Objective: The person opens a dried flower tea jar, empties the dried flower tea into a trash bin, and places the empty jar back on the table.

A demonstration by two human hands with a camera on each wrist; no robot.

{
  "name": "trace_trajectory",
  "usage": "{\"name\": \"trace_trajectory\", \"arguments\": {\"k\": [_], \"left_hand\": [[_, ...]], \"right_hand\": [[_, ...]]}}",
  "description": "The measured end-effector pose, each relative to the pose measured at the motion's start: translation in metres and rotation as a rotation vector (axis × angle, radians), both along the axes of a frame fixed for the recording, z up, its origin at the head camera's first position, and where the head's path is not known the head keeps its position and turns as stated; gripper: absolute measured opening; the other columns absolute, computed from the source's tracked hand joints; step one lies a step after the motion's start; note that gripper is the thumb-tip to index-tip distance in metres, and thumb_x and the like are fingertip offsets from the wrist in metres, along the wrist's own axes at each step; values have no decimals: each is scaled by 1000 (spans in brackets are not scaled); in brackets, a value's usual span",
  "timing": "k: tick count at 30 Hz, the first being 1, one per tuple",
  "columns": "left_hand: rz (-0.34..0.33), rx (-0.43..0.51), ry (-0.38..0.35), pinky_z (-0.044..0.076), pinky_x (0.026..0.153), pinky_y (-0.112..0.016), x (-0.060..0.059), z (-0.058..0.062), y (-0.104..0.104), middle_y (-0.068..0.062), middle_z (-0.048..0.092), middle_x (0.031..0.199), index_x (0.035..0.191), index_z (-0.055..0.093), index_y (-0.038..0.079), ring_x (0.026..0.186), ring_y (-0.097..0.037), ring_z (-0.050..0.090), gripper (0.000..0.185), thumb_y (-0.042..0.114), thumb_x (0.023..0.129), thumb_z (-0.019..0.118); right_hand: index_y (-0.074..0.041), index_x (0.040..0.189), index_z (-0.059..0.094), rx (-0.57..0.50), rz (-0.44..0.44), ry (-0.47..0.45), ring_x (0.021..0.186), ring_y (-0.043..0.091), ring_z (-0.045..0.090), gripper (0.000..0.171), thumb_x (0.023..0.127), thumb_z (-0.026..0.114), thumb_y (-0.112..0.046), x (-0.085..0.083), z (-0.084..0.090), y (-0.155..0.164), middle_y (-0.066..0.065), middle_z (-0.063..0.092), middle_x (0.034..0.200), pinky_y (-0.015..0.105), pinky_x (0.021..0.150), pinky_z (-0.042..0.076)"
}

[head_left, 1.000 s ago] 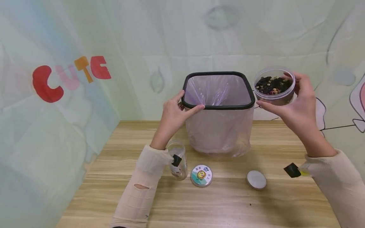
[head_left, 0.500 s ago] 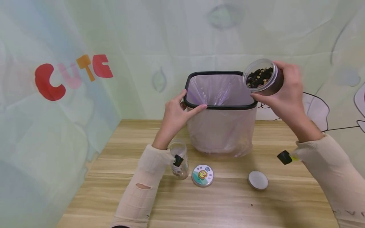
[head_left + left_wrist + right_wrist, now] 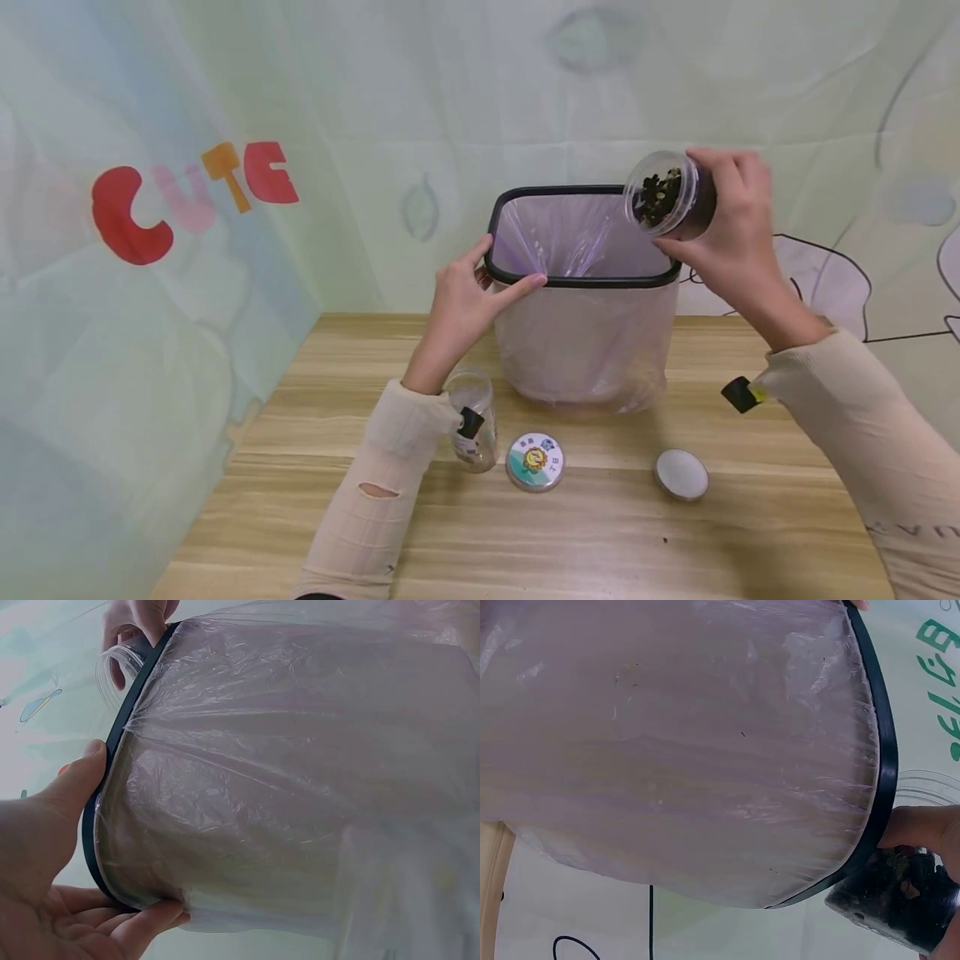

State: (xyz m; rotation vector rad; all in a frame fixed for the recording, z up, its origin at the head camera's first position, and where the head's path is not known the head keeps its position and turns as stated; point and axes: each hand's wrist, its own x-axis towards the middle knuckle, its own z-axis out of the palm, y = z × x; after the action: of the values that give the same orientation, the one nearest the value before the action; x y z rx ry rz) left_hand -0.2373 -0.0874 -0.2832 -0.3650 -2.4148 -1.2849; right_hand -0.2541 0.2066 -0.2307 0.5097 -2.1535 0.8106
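The right hand, clamped on the jar, now tips it further over the bin at 1 o'clock; left hand grips the rim

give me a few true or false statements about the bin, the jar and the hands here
1. The right hand holds the jar of dark dried bits tilted toward the bin. True.
2. The left hand lies flat on the table. False: its grip is on the bin's black rim.
3. The bin is lined with a thin plastic bag. True.
4. Both lids are screwed onto jars. False: the lid with the picture and the plain lid lie loose on the table.
5. An empty clear jar stands by the left forearm. True.
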Motion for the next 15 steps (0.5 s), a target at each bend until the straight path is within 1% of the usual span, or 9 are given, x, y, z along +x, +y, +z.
{"name": "trace_trajectory", "arguments": {"k": [3, 5, 9, 11, 15], "left_hand": [[-3, 4, -3, 38, 59, -26, 0, -1, 1, -2, 52, 68, 149, 44, 3, 65, -12, 44, 96, 53, 76, 83], [-3, 4, -9, 39, 60, -26, 1, -1, 1, -2, 54, 69, 149, 44, 2, 65, -12, 45, 97, 53, 76, 83], [-1, 6, -4, 37, 59, -26, 1, -1, 1, -1, 50, 68, 149, 45, 3, 65, -11, 43, 95, 52, 76, 83], [-1, 9, 7, 34, 57, -26, 1, -1, 2, -1, 45, 66, 148, 46, 4, 63, -11, 40, 93, 52, 76, 83], [-5, 7, 21, 30, 55, -27, 1, -1, 3, 0, 41, 64, 146, 49, 4, 61, -11, 36, 91, 51, 76, 83]], "right_hand": [[-4, 138, 52, 22, 4, 15, 127, 35, 34, 86, 62, 89, 7, -1, -2, 0, 23, 44, 131, 45, 104, 34], [-4, 138, 52, 64, 14, 64, 126, 38, 35, 84, 63, 87, 9, -2, -3, -1, 23, 45, 131, 48, 104, 35], [-1, 136, 53, 142, 33, 174, 121, 44, 38, 81, 62, 85, 11, -3, -4, -1, 25, 47, 129, 53, 101, 35], [-2, 136, 53, 144, 32, 174, 120, 44, 39, 82, 61, 85, 11, -3, -3, -2, 25, 47, 129, 53, 101, 35], [-3, 138, 52, 136, 11, 105, 123, 43, 37, 84, 61, 86, 12, -2, -5, -2, 25, 46, 131, 53, 102, 35]]}}
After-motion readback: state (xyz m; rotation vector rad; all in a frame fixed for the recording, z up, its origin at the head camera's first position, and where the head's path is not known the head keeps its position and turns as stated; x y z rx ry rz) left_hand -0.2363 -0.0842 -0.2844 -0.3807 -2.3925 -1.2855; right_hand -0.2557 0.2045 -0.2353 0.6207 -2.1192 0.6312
